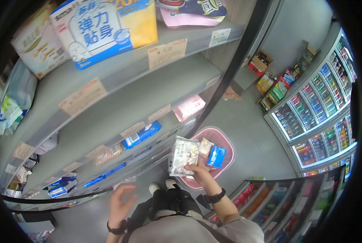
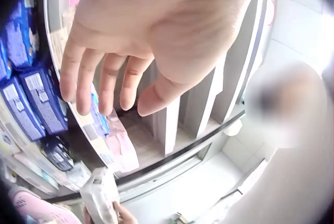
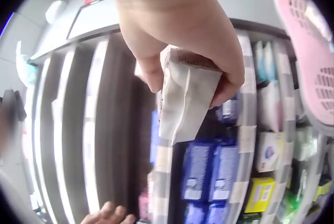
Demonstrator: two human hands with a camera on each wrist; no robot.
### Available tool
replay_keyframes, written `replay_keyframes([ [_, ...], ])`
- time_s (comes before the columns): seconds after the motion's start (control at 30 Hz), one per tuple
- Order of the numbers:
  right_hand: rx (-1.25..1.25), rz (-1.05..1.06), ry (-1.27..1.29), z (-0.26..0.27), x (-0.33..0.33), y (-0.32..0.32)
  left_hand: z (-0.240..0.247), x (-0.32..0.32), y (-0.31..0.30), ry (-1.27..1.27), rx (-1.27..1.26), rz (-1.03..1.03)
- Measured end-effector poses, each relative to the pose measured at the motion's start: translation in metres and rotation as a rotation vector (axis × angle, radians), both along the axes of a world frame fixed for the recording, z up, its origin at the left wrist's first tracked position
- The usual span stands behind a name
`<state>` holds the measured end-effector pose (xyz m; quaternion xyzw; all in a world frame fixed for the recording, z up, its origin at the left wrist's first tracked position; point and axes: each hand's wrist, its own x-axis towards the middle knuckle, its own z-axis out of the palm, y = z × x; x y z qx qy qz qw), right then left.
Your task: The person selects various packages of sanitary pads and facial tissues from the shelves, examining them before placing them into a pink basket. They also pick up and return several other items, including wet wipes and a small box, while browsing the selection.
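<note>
My right hand (image 1: 199, 172) grips a white plastic packet (image 1: 185, 156) with dark printed characters, thumb on its front, over the pink basket (image 1: 231, 156). In the right wrist view the fingers and thumb hold the packet (image 3: 185, 101) from both sides, its seamed end showing. Inside the basket lie a blue packet (image 1: 216, 156) and a beige packet (image 1: 205, 147). My left hand (image 1: 122, 204) is raised before the lower shelves and holds nothing. Its fingers hang loosely spread in the left wrist view, with the palm (image 2: 182, 36) showing.
Shelving (image 1: 120, 101) with price tags runs along the left. It bears a large blue-and-yellow pack (image 1: 108, 30), a pink pack (image 1: 189, 107) and a blue pack (image 1: 142, 134). Lit drink fridges (image 1: 318, 105) stand at the right, and another stocked rack (image 1: 278, 198) is close behind the right arm.
</note>
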<state>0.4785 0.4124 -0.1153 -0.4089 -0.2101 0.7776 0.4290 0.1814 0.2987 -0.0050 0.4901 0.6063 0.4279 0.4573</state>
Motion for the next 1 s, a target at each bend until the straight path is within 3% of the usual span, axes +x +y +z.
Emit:
replay_keyframes([
  [0.1, 0.125, 0.080, 0.165, 0.046, -0.026, -0.016, 0.013, 0.016, 0.013, -0.147, 0.014, -0.096],
  [0.23, 0.341, 0.230, 0.000, 0.079, -0.054, -0.033, 0.027, 0.025, 0.014, -0.362, 0.092, -0.188],
  [0.37, 0.423, 0.319, -0.029, 0.117, -0.076, -0.050, 0.036, 0.020, 0.004, -0.334, 0.149, -0.183],
  [0.53, 0.454, 0.218, 0.078, 0.114, -0.089, -0.061, 0.047, -0.005, -0.018, -0.425, 0.183, -0.034],
  [0.7, 0.529, 0.325, 0.062, 0.121, -0.101, -0.059, 0.053, -0.019, -0.038, -0.442, 0.228, 0.126],
  [0.8, 0.563, 0.322, -0.050, 0.128, -0.112, -0.063, 0.041, -0.026, -0.048, -0.394, 0.276, 0.170],
  [1.0, 0.539, 0.427, -0.037, 0.145, -0.130, -0.071, 0.043, -0.035, -0.071, -0.415, 0.306, 0.214],
])
